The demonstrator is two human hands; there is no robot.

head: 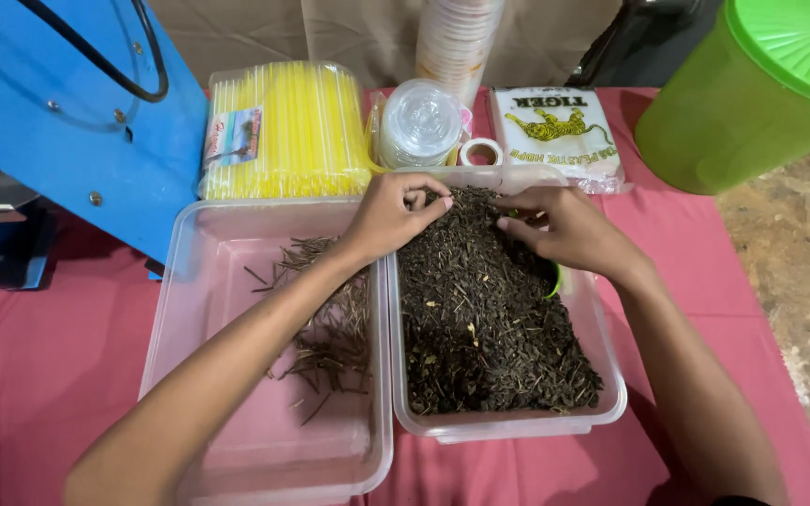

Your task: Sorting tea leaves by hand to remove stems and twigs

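Note:
Two clear plastic tubs sit side by side on a red cloth. The right tub [611, 375] is heaped with dark dried leaves [480, 319]. The left tub [227, 272] holds a small pile of thin brown twigs [330, 337]. My left hand [391, 217] reaches across the left tub, its fingertips pinching into the far end of the leaf heap. My right hand [564, 230] rests on the leaves at the far right of that tub, fingers curled into them. A bit of green [555, 281] shows under my right wrist.
A pack of yellow straws [283, 131], a stack of clear lids [419, 122], a tape roll [481, 152] and a white printed packet [560, 131] lie behind the tubs. A blue machine [77, 112] stands at left, a green lidded container [752, 94] at right, stacked cups [457, 42] behind.

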